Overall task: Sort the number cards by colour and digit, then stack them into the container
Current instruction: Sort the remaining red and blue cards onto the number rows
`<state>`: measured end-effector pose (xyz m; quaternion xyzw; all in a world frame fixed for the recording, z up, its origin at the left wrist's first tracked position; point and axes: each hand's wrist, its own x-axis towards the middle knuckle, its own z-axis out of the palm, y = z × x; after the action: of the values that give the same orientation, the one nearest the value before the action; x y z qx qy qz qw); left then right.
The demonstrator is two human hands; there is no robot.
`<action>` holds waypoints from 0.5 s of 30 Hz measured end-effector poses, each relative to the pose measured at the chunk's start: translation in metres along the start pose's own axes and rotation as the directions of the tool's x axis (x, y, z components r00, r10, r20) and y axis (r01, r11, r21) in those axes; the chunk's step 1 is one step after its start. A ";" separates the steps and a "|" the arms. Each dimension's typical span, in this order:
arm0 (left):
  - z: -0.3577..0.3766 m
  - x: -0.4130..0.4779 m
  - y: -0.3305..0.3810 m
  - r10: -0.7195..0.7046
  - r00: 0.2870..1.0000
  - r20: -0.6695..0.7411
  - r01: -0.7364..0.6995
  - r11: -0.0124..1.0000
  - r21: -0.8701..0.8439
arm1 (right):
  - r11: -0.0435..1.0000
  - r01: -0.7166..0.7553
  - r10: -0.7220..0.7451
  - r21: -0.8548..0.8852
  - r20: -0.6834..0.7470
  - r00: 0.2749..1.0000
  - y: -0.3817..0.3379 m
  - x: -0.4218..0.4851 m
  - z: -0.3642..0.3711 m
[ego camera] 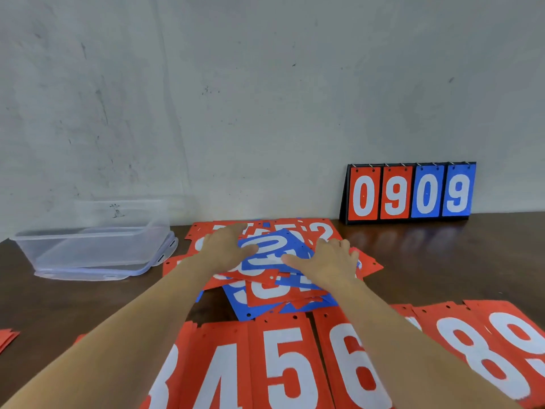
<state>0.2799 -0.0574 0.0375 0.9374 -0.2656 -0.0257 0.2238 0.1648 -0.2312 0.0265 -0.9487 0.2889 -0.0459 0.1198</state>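
The left hand (225, 246) and right hand (328, 262) rest flat on the jumbled card pile (265, 292) mid-tabletop (442, 261), fingers (342, 245) spread apart, flanking a blue 2 card (277, 246). The clear container (88, 240) sits well left.

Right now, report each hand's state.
Left hand: open, flat on the card pile.
Right hand: open, flat on the same pile.

On the card pile (265, 293) — blue card (275, 253) uppermost — left hand (224, 246) and right hand (328, 262) rest flat.
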 end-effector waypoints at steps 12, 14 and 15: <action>0.024 0.042 0.000 -0.092 0.988 0.121 0.051 0.951 0.304 | 0.985 -0.157 0.157 0.071 0.005 0.988 0.000 0.029 0.026; 0.022 0.043 0.002 -0.063 0.995 0.078 0.034 0.946 0.321 | 0.981 -0.150 0.156 0.123 -0.045 0.987 0.001 0.028 0.027; 0.023 0.044 0.003 -0.043 0.998 0.047 0.026 0.949 0.315 | 0.977 -0.142 0.154 0.159 -0.069 0.986 0.001 0.028 0.028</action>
<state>0.3126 -0.0912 0.0215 0.9645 -0.2559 -0.0120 0.0642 0.1918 -0.2420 -0.0004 -0.9099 0.3590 -0.0975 0.1838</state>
